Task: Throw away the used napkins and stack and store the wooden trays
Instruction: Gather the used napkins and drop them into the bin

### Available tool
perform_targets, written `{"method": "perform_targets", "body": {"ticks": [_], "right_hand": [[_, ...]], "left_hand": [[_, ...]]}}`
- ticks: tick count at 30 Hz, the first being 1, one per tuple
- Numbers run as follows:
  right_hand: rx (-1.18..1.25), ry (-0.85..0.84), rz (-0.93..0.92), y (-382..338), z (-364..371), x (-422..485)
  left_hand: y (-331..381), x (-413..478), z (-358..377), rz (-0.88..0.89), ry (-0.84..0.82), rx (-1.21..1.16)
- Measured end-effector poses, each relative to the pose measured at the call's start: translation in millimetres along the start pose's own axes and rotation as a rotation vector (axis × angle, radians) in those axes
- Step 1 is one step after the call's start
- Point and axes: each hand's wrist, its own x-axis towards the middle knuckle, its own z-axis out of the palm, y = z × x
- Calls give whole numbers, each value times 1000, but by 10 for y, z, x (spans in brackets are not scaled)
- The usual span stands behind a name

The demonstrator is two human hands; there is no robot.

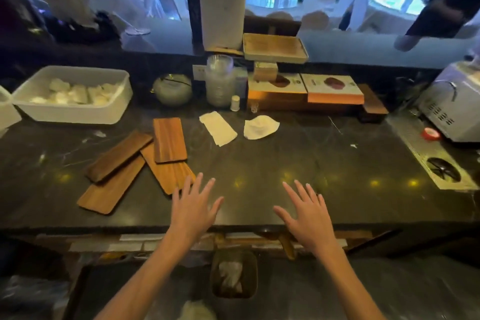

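Several flat wooden trays [168, 140] lie scattered and partly overlapping on the dark counter [298, 163], left of centre. Two used white napkins rest further back: a folded one [218, 128] and a crumpled one [259, 127]. My left hand [193, 209] hovers open over the counter's front edge, its fingertips just beside the nearest tray [168, 174]. My right hand [309, 215] is open too, fingers spread, with nothing under it. A small bin [233, 274] holding crumpled paper sits below the counter between my arms.
A white tub of rolled towels [72, 95] stands at the back left. A teapot [172, 89], stacked plastic cups [220, 80], boxes [306, 91], a paper roll [223, 2] and a raised tray [275, 48] line the back. An appliance [454, 104] and drain [442, 173] sit right.
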Motion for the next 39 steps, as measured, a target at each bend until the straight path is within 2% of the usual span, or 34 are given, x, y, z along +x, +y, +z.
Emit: {"method": "perform_targets", "body": {"ticks": [5,15,19,30,34,39], "right_hand": [[7,-83,27,-174,75,759],[91,-95,246,-390,204,1901],[98,-122,239,-348,222,2385],[-48,-282,64,-19,225,3888],[-107,-347,120,20,477,4247],[-85,-301,285,-121,792,4503]], "left_hand": [[-337,749,44,-42,-54,-72],[-824,2253,-38,48,-161,-39],[-740,2809,-59,35,-180,-2],[-356,3756,239,-103,-259,78],[-327,4099,496,-101,-276,117],[-334,4373,771,-124,-328,95]]}}
